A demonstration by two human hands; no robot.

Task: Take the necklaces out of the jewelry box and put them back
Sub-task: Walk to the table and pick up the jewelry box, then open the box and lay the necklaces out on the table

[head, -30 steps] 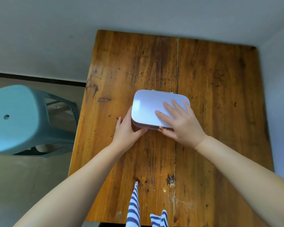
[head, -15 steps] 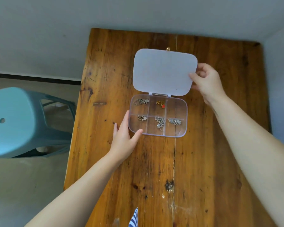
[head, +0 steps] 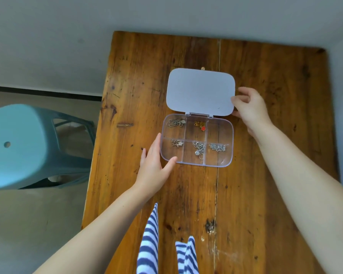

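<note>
A clear plastic jewelry box (head: 231,145) lies open on the wooden table (head: 265,175). Its white lid (head: 200,91) is folded back, away from me. The box has six compartments, and several hold necklaces: a silver chain (head: 175,122) at top left, a gold chain with a red pendant (head: 200,125) at top middle, and three silver chains along the near row (head: 198,150). The top right compartment looks empty. My left hand (head: 153,165) rests with straight fingers against the box's left side. My right hand (head: 249,107) pinches the lid's right edge.
A teal plastic stool (head: 18,145) stands on the floor left of the table. A grey wall runs behind the table and along its right side. Striped blue-and-white cloth (head: 149,244) hangs at the near table edge.
The box was closed under both hands a second ago. My right hand swung the lid open and back, and still holds its right edge. My left hand stayed at the box's left side.
</note>
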